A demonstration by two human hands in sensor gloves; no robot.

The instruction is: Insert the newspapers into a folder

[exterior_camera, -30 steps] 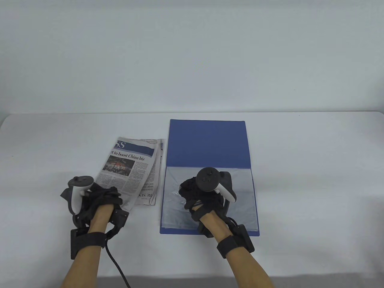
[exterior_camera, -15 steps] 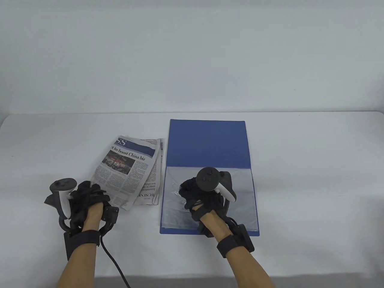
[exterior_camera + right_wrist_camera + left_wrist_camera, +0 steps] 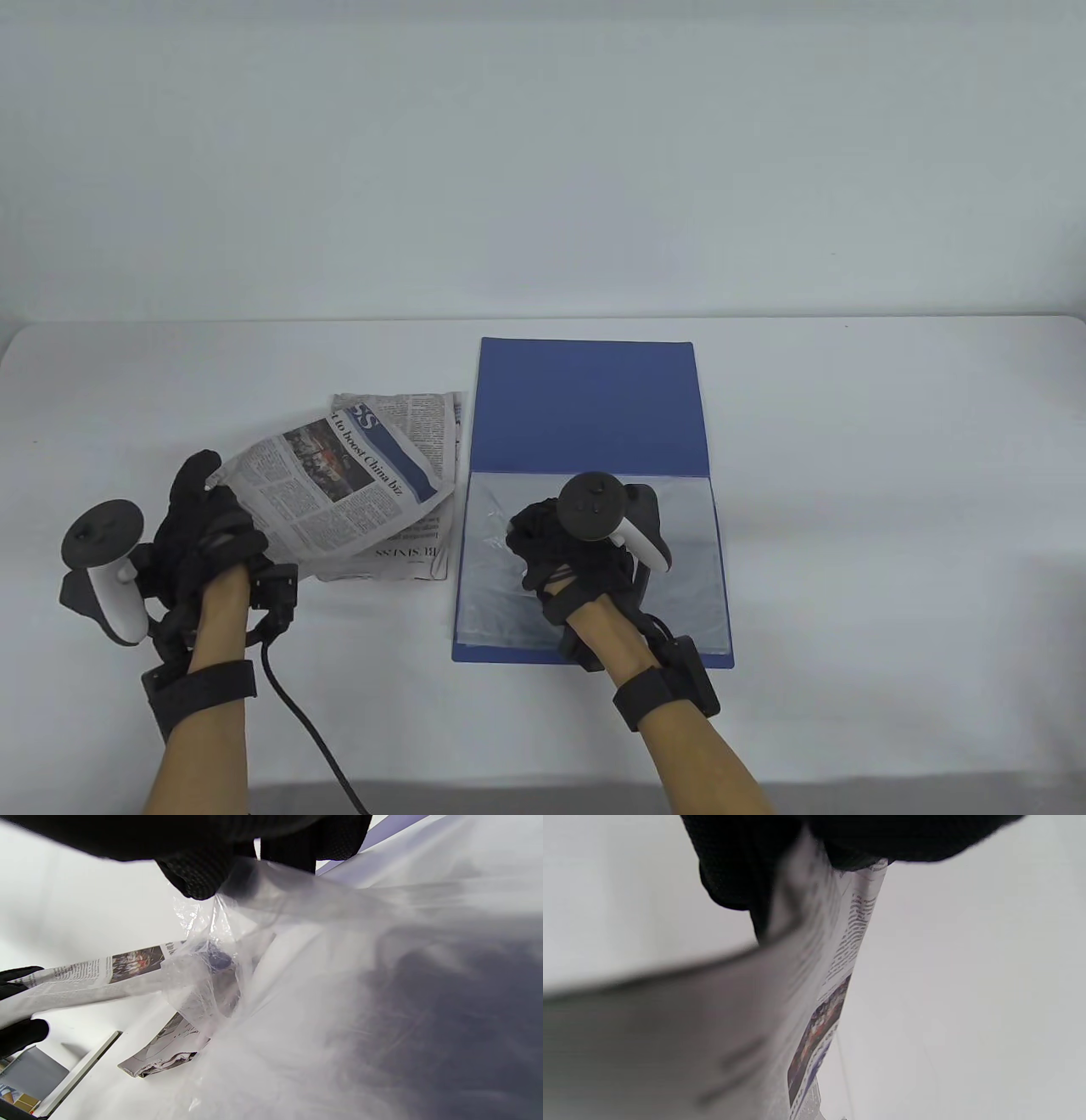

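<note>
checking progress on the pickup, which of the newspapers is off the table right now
The top newspaper, with the "boost China biz" headline: the left hand grips its near-left edge and holds it raised. The other newspaper lies flat beneath it.

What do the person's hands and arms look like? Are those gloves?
Yes. Both the left hand and the right hand wear black knitted gloves covering the fingers. A round black-topped tracker with a white handle is strapped to the back of each hand. Black boxes and wide black wrist straps sit below. The forearms are bare, and a black cable trails from the left wrist.
</note>
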